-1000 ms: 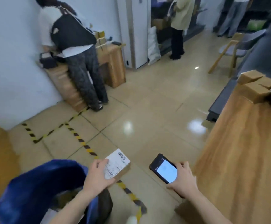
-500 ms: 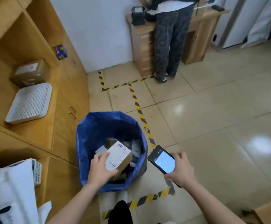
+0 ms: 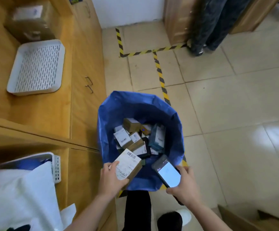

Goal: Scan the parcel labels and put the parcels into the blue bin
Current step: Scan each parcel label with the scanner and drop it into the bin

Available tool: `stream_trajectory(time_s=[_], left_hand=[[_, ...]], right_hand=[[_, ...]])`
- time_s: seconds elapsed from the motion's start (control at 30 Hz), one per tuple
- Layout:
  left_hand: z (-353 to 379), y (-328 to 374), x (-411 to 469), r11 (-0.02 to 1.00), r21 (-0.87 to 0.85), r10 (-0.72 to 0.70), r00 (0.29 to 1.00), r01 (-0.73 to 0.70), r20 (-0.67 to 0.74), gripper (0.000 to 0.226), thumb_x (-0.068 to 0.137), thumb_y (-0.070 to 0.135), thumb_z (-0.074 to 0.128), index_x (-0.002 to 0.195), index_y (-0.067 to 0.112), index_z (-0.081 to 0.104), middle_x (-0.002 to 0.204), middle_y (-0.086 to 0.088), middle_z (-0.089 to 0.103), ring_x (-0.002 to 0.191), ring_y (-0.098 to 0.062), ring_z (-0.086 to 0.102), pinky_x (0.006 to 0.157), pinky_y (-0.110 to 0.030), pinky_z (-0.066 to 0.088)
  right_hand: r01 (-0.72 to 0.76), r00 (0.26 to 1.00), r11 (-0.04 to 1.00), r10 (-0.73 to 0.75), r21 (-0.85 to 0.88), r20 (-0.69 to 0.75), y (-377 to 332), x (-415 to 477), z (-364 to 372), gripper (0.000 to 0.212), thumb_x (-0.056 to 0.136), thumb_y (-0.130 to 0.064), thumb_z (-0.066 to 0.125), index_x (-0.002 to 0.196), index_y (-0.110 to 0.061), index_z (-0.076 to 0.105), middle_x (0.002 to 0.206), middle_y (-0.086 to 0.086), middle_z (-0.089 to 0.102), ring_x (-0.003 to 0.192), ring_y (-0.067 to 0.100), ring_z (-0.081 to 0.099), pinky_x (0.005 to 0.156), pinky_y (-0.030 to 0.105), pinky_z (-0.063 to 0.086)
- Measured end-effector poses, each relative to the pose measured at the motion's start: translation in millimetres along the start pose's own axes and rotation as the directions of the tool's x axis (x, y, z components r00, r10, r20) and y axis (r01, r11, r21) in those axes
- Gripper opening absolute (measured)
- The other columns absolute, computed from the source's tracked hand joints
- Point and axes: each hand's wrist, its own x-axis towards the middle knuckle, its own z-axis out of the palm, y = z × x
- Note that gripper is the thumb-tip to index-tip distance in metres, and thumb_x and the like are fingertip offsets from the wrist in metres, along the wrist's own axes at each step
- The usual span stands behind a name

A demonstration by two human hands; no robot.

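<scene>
Holding: left hand [image 3: 110, 179] grips labelled parcel [image 3: 128, 164] over blue bin [image 3: 112, 114] rim.
Right hand [image 3: 184, 184]: clasps lit phone [image 3: 167, 173] beside it.

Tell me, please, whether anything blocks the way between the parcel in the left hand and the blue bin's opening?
Nothing visible does: the left hand holds the parcel over the blue bin's near rim, the mouth is open.

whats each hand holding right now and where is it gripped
The left hand holds a labelled parcel by its near end. The right hand holds a phone by its lower end, screen up.
</scene>
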Motion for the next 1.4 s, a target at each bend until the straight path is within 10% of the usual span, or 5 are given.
stream_trajectory(time_s=[0.73, 1.4], left_hand=[[189, -37, 328, 0.965, 0.162, 0.216, 0.975, -0.205, -0.054, 0.078, 0.069, 0.048, 0.077, 0.134, 0.019, 0.048, 0.13, -0.013, 0.041, 0.12, -0.032, 0.038, 0.094, -0.045, 0.042], [199, -13, 366, 0.952, 0.251, 0.13, 0.976, -0.172, 0.175, 0.074, 0.082, 0.055, 0.065, 0.141, 0.023, 0.035, 0.144, -0.006, 0.025, 0.134, -0.029, 0.027, 0.104, -0.045, 0.04]], right_hand=[[-0.427, 0.901, 0.865, 0.432, 0.265, 0.04, 34, 320, 203, 0.089, 0.055, -0.024, 0.086, 0.134, -0.017, 0.044, 0.114, -0.006, 0.028, 0.106, 0.023, 0.051, 0.09, 0.05, 0.051], [-0.414, 0.899, 0.842, 0.438, 0.347, 0.009, 37, 347, 179, 0.084, 0.055, -0.023, 0.085, 0.13, -0.019, 0.047, 0.111, -0.007, 0.027, 0.102, 0.021, 0.051, 0.091, 0.047, 0.051]])
